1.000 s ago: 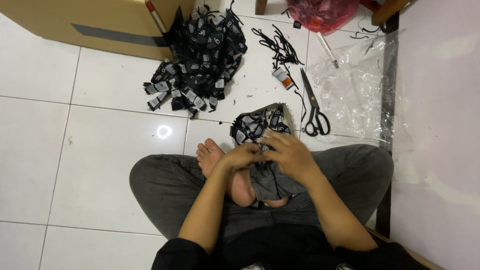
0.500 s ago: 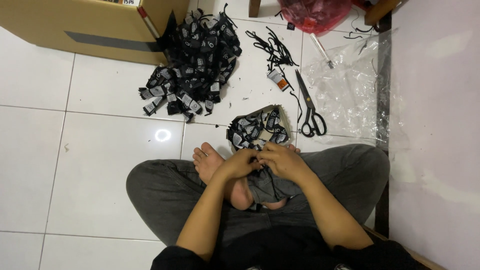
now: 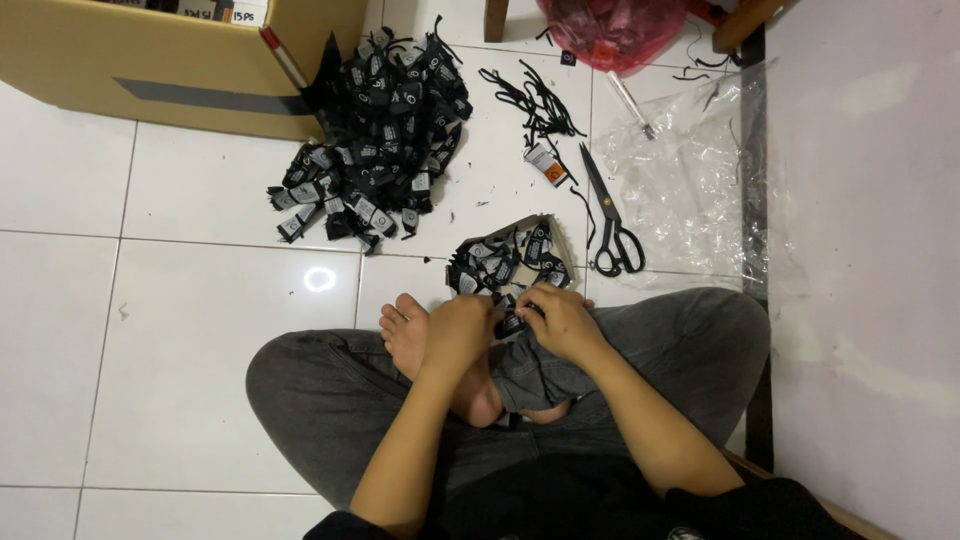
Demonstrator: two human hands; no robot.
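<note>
One small black tag [image 3: 512,322] is sitting pinched between the left hand [image 3: 458,335] and right hand [image 3: 562,322], both clamping it above the lap; beyond them white floor tiles [image 3: 200,320] are gleaming, tag details staying unreadable.

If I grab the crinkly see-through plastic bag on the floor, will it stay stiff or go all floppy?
Probably floppy: the clear plastic bag lies wrinkled and flat on the tile floor. It looks thin, so likely very light. Its glossy surface may feel slippery.
</note>
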